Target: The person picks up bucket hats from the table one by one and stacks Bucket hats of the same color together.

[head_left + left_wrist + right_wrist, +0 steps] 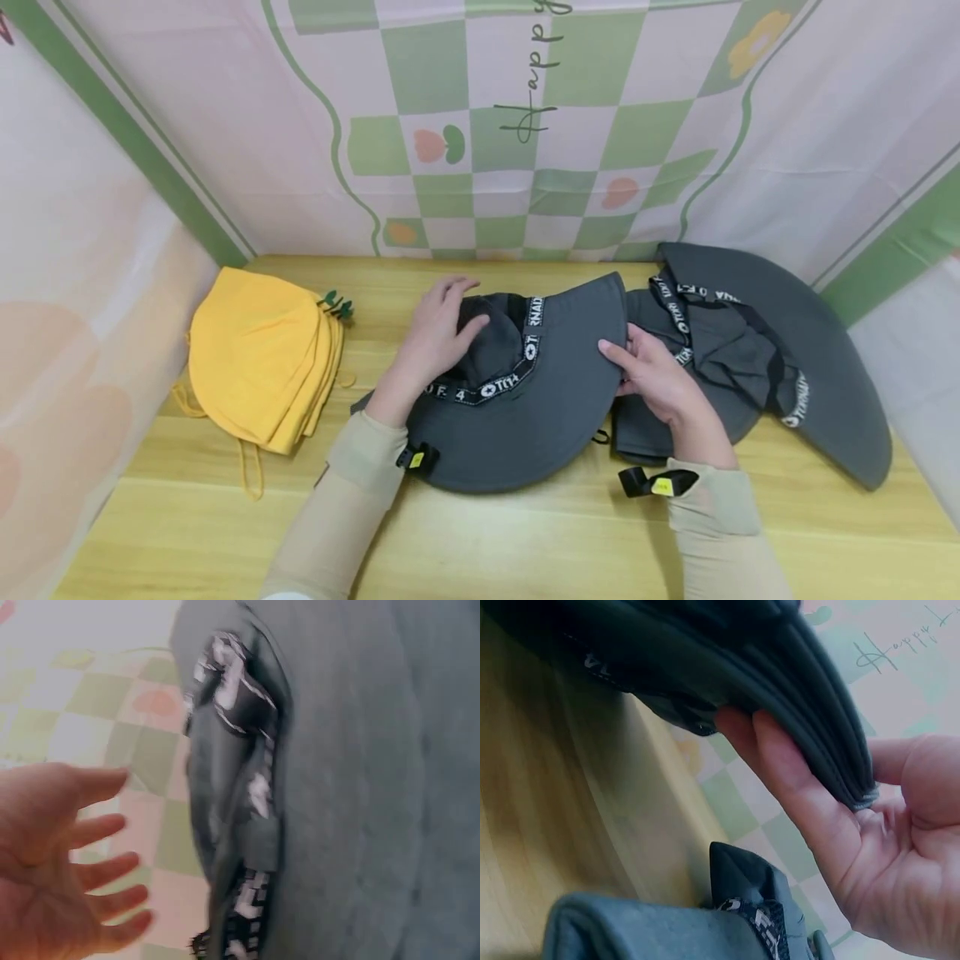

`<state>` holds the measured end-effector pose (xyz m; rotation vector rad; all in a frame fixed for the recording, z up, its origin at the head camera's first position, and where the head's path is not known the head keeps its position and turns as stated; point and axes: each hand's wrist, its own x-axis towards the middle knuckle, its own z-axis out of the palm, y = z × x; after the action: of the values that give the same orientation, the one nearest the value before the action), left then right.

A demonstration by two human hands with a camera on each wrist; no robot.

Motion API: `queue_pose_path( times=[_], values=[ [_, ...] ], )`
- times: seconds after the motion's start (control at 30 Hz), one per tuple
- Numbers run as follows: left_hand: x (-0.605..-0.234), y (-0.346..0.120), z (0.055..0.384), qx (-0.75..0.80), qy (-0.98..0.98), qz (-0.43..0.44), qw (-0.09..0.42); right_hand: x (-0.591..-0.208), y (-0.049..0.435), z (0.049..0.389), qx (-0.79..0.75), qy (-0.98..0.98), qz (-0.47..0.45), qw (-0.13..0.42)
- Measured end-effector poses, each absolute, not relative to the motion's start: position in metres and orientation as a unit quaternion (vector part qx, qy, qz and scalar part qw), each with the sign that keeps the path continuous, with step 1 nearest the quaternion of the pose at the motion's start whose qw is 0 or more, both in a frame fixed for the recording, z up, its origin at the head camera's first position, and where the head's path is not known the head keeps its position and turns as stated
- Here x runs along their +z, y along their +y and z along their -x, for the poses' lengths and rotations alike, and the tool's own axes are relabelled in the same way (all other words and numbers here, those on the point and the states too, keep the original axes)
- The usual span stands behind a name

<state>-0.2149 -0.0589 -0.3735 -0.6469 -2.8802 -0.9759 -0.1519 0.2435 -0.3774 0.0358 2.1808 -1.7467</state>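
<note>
Pinching the dark gray hat (480,454) at the edge of its brim (577,333), thumb on one face and fingers on the other, my right hand (663,375) holds it mid-surface (525,550). My left hand (437,329) is spread beside the crown (498,346), gripping nothing. Held from one side alone, I judge the hat could swing or fold if lifted, and the layered edges visible from the right wrist might slide apart under a loose pinch. Its brim reaches near the other gray hats (817,342), so a quick pull might snag or drag them. The brim looks smooth, broad and curved, a matte cloth with some stiffness; the crown is softer and sunken, ringed by a black band (512,382) with white lettering. At left, the yellow hats (255,358) lie in a soft stack, thin cords (251,471) trailing.
</note>
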Motion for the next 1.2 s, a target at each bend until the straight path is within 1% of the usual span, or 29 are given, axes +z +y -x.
queue_pose_path(
  times=[0.07, 0.17, 0.23, 0.3, 0.33, 0.5, 0.73, 0.87, 0.97, 1.2],
  values=[
    [-0.369, -0.058, 0.210, -0.272, -0.936, 0.222, -0.032, -0.379, 0.245, 0.152, -0.615, 0.769, -0.020, 0.172],
    [-0.364, -0.060, 0.202, -0.211, -0.940, 0.230, -0.136, -0.381, 0.246, 0.152, -0.615, 0.768, -0.027, 0.177],
    [-0.363, -0.063, 0.199, -0.172, -0.939, 0.220, -0.202, -0.383, 0.246, 0.152, -0.613, 0.768, -0.030, 0.182],
    [-0.364, -0.067, 0.198, -0.148, -0.938, 0.199, -0.242, -0.385, 0.244, 0.153, -0.609, 0.769, -0.033, 0.191],
    [-0.365, -0.070, 0.198, -0.141, -0.939, 0.187, -0.253, -0.385, 0.243, 0.153, -0.605, 0.771, -0.036, 0.195],
    [-0.372, -0.087, 0.207, -0.150, -0.943, 0.132, -0.264, -0.390, 0.236, 0.155, -0.574, 0.791, -0.039, 0.211],
    [-0.377, -0.104, 0.219, -0.150, -0.950, 0.099, -0.254, -0.391, 0.232, 0.156, -0.518, 0.830, -0.043, 0.202],
    [-0.377, -0.108, 0.222, -0.142, -0.952, 0.091, -0.257, -0.385, 0.235, 0.154, -0.448, 0.870, -0.036, 0.201],
    [-0.377, -0.109, 0.224, -0.124, -0.952, 0.089, -0.267, -0.382, 0.237, 0.152, -0.389, 0.903, -0.006, 0.183],
    [-0.379, -0.115, 0.228, -0.113, -0.950, 0.081, -0.278, -0.378, 0.240, 0.149, -0.314, 0.940, 0.044, 0.124]
  ],
)
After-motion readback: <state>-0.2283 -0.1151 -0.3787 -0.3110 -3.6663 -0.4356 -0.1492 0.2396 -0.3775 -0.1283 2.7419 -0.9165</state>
